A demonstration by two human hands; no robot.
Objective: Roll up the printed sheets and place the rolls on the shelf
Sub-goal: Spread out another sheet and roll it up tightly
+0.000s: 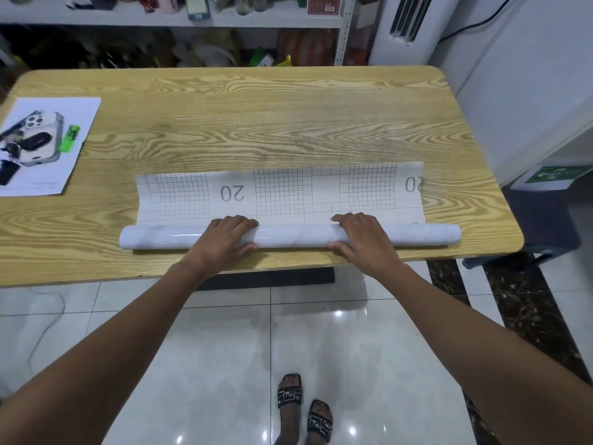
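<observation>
A long white sheet lies near the front edge of the wooden table (256, 123). Its near part is wound into a glossy roll (292, 236). The flat part (282, 191) beyond it shows a printed grid and the number 20, upside down to me. My left hand (224, 239) wraps over the roll left of centre, fingers on top and thumb at the near side. My right hand (362, 239) holds the roll the same way right of centre. A white metal shelf (179, 20) stands behind the table, crowded with goods.
At the table's left edge a sheet of paper (48, 146) carries a phone in a clear case (43, 136), a green lighter (70, 138) and small dark items. A white appliance (526, 75) stands at the right. Glossy floor tiles and my sandalled feet (303, 409) show below.
</observation>
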